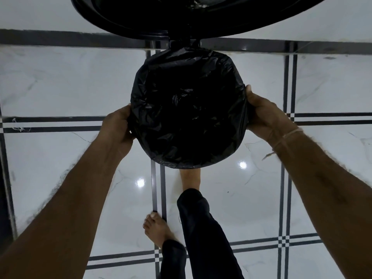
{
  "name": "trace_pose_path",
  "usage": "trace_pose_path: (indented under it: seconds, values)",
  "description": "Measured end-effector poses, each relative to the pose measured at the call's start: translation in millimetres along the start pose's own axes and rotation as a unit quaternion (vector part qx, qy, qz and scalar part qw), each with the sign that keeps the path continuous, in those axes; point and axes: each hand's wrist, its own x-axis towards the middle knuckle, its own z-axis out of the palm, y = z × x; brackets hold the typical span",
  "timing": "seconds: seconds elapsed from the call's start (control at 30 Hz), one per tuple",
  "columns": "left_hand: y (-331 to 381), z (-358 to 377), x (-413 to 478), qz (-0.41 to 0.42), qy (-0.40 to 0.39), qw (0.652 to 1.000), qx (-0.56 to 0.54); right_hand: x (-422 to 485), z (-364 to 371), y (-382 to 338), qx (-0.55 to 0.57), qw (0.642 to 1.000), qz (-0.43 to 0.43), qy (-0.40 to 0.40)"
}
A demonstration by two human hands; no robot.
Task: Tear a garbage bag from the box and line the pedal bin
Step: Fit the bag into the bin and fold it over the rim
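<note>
I look straight down into the round pedal bin, whose mouth is covered by a crinkled black garbage bag folded over the rim. The bin's black lid stands open at the top of the view. My left hand grips the bag at the bin's left rim, fingers curled over the edge. On the right rim, my right hand grips the bag, thumb on top. My right foot reaches under the bin's front, where the pedal is hidden. The garbage bag box is not in view.
The floor is glossy white marble tile with dark double stripes. My left foot stands on the floor below the bin. A dark strip runs along the left edge. A thread band circles my right wrist.
</note>
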Motion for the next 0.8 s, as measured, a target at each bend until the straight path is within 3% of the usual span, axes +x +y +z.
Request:
trace_pose_path:
  seconds: [0.2, 0.3, 0.37, 0.5, 0.57, 0.67, 0.8]
  values:
    - [-12.4, 7.8, -9.9, 0.021, 0.009, 0.999, -0.033, -8.6, 12.9, 8.9, 0.010, 0.999, -0.020, 0.046]
    - [-7.8, 10.1, -8.4, 0.000, -0.013, 0.999, -0.049, -7.8, 19.1, 2.2, 0.006, 0.999, -0.017, 0.032]
    - [-6.2, 10.2, -6.2, -0.015, -0.022, 0.997, -0.067, -7.7, 23.7, -2.4, -0.035, 0.997, -0.012, 0.071]
    - [-14.8, 12.6, -10.7, 0.046, 0.136, 0.988, -0.063, -17.7, 27.2, 17.1, -0.021, 0.963, -0.107, 0.245]
    - [-23.8, 15.6, -20.6, 0.089, 0.163, 0.980, -0.070, -33.2, 28.0, 35.8, 0.025, 0.953, -0.099, 0.285]
    - [-25.4, 14.1, -25.0, 0.074, 0.155, 0.982, -0.078, -50.8, 31.6, 60.0, 0.090, 0.971, -0.013, 0.223]
    - [-17.2, 8.8, -21.6, 0.004, 0.113, 0.985, -0.130, -56.2, 32.1, 63.1, 0.198, 0.969, 0.005, 0.145]
